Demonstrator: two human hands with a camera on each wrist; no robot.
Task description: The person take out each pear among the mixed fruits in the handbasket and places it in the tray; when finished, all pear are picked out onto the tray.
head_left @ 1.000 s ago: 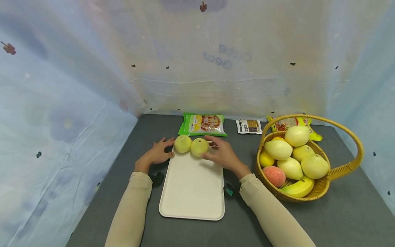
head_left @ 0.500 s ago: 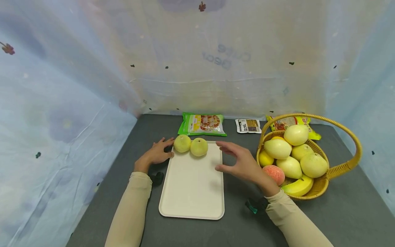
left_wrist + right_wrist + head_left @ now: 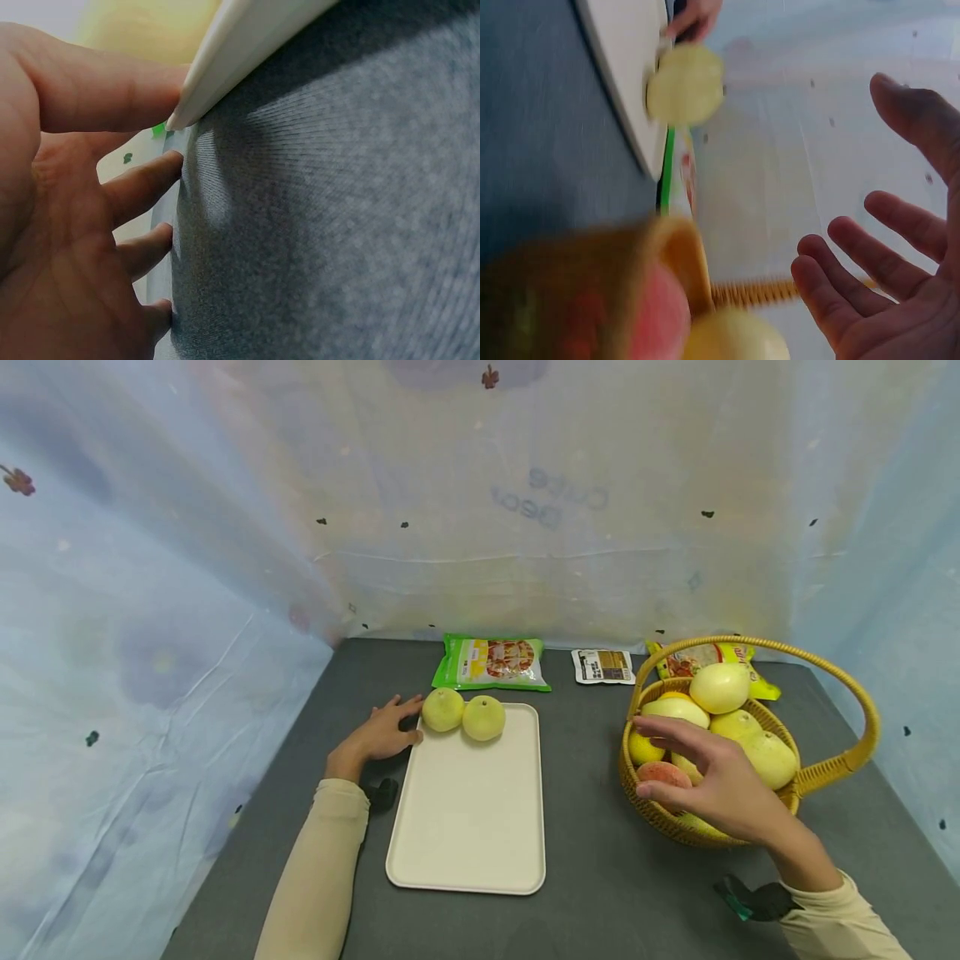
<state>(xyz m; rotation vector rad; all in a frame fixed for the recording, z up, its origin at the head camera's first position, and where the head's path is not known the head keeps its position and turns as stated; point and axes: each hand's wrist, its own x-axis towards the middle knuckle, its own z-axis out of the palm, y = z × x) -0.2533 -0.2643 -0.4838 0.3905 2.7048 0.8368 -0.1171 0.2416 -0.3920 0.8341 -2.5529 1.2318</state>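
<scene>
Two round yellow-green fruits, a left one (image 3: 442, 709) and a right one (image 3: 483, 718), sit side by side at the far end of a cream tray (image 3: 467, 810). My left hand (image 3: 382, 731) rests at the tray's far left corner, its thumb against the rim and its spread fingertips on the table. Over the near left side of a wicker basket (image 3: 637, 802) hovers my right hand (image 3: 720, 777), fingers extended and nothing held. Beneath it lie a peach (image 3: 663, 773) and a partly hidden banana. Several pale yellow-green fruits (image 3: 720, 687) fill the basket.
Along the back lie a green food packet (image 3: 495, 662), a small white-and-brown packet (image 3: 603, 667) and a yellow packet (image 3: 763, 688) behind the basket. The basket's tall handle (image 3: 862, 727) arches over its back right. Dark grey cloth (image 3: 585, 893) covers the table.
My right hand has left the right fruit on the tray and moved right, over the basket. The left hand stays at the tray corner.
</scene>
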